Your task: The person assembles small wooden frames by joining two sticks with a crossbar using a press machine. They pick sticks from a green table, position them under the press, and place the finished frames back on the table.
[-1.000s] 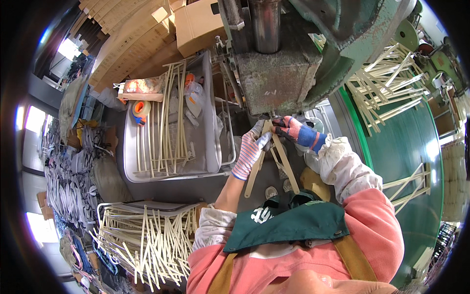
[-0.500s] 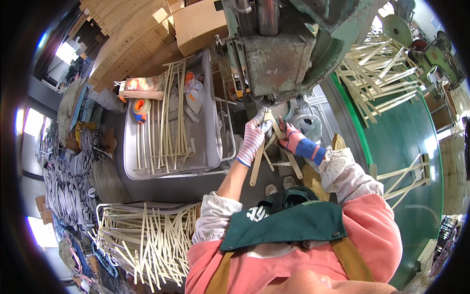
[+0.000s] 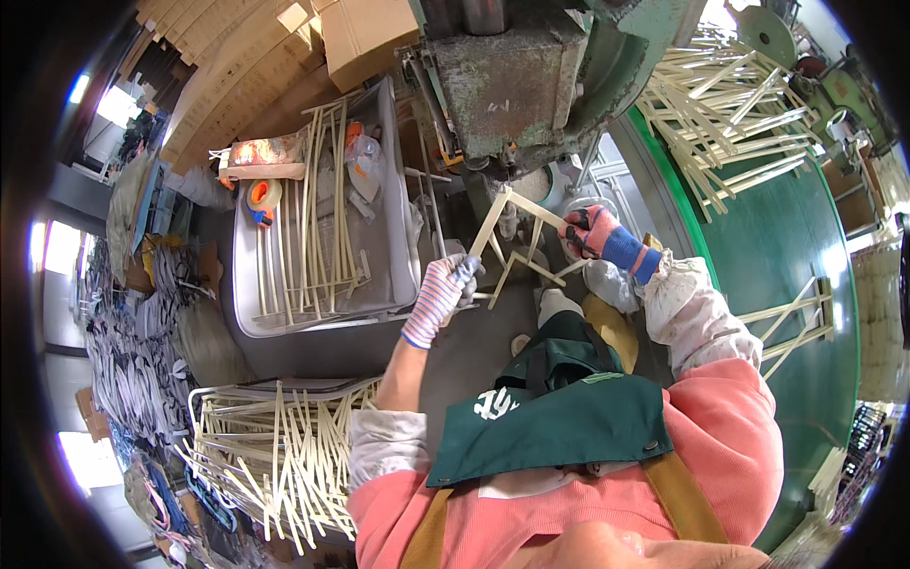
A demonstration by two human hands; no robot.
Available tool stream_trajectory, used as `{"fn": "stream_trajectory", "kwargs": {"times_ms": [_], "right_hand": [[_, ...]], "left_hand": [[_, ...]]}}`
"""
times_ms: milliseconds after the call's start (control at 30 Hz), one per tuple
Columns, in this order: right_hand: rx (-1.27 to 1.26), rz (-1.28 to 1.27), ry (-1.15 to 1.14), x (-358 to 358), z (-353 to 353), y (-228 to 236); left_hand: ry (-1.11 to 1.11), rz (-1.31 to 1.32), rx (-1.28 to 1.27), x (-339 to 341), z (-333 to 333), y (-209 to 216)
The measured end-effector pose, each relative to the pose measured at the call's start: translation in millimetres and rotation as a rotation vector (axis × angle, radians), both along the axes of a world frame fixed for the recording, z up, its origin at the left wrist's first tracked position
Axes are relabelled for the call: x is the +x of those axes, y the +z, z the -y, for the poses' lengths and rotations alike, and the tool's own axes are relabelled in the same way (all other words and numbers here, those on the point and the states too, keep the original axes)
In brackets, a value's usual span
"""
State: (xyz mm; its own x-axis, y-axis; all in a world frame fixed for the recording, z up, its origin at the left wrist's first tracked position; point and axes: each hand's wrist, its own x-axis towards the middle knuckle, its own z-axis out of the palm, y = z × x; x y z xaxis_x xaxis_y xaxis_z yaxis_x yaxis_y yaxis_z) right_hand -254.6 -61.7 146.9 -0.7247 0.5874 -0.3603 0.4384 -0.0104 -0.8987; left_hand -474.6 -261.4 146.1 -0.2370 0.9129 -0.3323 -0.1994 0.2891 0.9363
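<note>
My left hand [image 3: 442, 296], in a striped glove, is closed round the lower end of one pale flat slat in a set of jointed slats [image 3: 489, 226]. The right hand [image 3: 595, 235], gloved in pink and blue, grips another slat of the same set. These two slats meet in a peak just under the head of a worn green press [image 3: 512, 90]. Thinner-looking slats hang below them in a zigzag between my hands. Whether the peak touches the press tooling, I cannot tell.
On the left, a grey tub [image 3: 248, 318] holds long slats, a tape roll [image 3: 263, 199] and plastic bags. Below it, a rack is heaped with loose slats [image 3: 284, 465]. To the right, a green table [image 3: 787, 247] carries slat piles. Cardboard boxes [image 3: 365, 38] stand behind the tub.
My hands have moved apart and spread the jointed slats from a nearly folded bundle into an open zigzag. The left hand came down and left; the right went up slightly.
</note>
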Motion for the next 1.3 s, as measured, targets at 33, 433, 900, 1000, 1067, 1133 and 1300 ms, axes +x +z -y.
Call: {"fn": "stream_trajectory", "kwargs": {"times_ms": [33, 433, 900, 1000, 1067, 1133, 1300], "right_hand": [[-0.006, -0.023, 0.027, 0.3, -3.3, 1.8], [-0.110, 0.015, 0.030, 1.5, -13.4, 7.4], [0.083, 0.035, 0.039, 5.1, -3.9, 24.7], [0.761, -0.054, -0.027, 5.5, 18.3, 21.5], [0.829, -0.137, -0.052, 10.3, 38.8, 20.7], [0.700, -0.138, -0.013, 22.1, 51.3, 29.7], [0.868, -0.052, 0.539, 68.1, 41.9, 77.6]], "left_hand": [[-0.054, 0.016, 0.011, -8.5, -1.6, 6.4], [-0.129, -0.025, -0.040, -22.5, -5.4, 22.4], [-0.202, -0.064, -0.009, -29.0, -0.6, 41.4], [-0.037, -0.533, -0.002, -2.2, 10.2, 38.5], [-0.006, -0.873, 0.063, 10.1, 18.3, 40.3], [0.070, -0.900, 0.075, 11.4, 28.0, 47.6], [-0.496, -1.110, 0.137, -30.1, 56.3, 83.0]]}}
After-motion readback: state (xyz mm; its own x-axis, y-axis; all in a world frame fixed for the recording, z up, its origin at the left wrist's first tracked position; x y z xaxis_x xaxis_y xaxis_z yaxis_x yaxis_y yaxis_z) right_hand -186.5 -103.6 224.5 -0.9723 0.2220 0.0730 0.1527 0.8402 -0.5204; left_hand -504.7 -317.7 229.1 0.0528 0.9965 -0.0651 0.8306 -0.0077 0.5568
